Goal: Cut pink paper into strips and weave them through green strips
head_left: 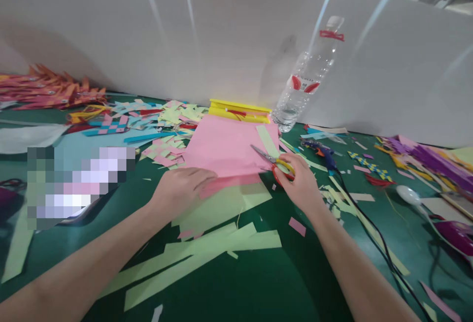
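Note:
A sheet of pink paper (225,144) lies in the middle of the table, over pale green sheets (229,206). My left hand (185,184) is at its near left edge, fingers pressed together on the paper. In my right hand (299,181) are scissors (284,167) with red and yellow handles. Their blades point up and left over the pink sheet, slightly apart. A pale green strip (266,140) rests on the sheet's right side, by the blades. Long pale green strips (207,245) lie nearer to me.
An upright plastic bottle (305,83) stands by the white wall behind the paper. Woven paper pieces (166,149) and scraps lie left. On the right are a glue gun (323,152) with its black cord (360,204), purple strips (424,157) and a purple-and-white device (453,236).

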### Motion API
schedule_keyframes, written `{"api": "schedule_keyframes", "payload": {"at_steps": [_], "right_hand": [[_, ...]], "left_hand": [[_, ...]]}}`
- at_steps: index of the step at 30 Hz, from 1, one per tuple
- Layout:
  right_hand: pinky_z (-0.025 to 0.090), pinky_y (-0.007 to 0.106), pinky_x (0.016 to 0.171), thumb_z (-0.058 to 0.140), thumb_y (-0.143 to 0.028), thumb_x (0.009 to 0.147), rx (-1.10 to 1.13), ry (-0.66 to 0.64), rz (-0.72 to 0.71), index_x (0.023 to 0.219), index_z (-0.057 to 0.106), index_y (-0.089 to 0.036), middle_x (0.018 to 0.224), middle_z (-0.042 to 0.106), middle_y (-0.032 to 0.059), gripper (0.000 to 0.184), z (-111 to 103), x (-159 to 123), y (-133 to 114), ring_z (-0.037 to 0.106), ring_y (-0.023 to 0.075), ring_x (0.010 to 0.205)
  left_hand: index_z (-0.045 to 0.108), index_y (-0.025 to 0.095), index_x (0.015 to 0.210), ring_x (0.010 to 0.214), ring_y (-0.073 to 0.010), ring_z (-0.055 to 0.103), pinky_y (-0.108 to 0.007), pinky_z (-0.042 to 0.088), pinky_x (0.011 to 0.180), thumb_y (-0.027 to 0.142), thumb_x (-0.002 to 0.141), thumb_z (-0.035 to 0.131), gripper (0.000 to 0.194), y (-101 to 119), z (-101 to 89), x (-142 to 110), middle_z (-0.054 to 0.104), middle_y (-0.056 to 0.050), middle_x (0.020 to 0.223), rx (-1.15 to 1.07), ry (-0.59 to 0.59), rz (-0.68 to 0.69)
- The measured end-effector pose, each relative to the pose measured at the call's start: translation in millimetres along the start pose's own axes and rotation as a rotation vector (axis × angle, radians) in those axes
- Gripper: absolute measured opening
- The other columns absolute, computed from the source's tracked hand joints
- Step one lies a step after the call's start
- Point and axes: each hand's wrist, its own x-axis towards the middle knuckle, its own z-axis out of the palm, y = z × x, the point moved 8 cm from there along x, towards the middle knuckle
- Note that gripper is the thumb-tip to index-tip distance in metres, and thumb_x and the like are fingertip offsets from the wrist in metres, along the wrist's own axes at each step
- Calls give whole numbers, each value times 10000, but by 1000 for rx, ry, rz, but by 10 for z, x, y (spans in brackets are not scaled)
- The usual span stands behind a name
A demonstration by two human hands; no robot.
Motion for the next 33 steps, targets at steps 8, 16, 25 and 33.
{"api": "schedule_keyframes", "payload": {"at_steps": [8,16,25,33], "right_hand": [[468,459,894,503,-339,869,95,26,70,1172,501,-194,1121,621,131,335,64,-47,-49,602,268,1018],[419,497,969,498,-290,905,163,-367,-131,1090,628,-203,1100,693,95,243,478,-95,-673,609,261,1071],[495,376,831,531,-267,875,304,-403,34,941,686,-180,987,738,80,190,776,158,-775,680,207,893],[378,432,887,513,-210,862,103,-147,-115,975,641,-199,819,713,46,172,728,16,-727,631,222,812]], "left_hand": [[653,188,1021,860,-213,655,-285,509,692,445,769,625,361,-439,-107,-43,714,-51,929,-552,315,-497],[537,187,1244,802,-174,650,-230,489,568,283,766,591,490,-576,191,-83,656,-76,1014,-739,87,-743],[598,194,1166,742,-137,636,-217,494,565,181,807,557,362,-418,253,-126,665,-65,1060,-833,2,-847],[715,160,1031,959,-222,639,-256,529,628,333,782,638,312,-446,286,-136,654,-103,1195,-839,-15,-832]]}}
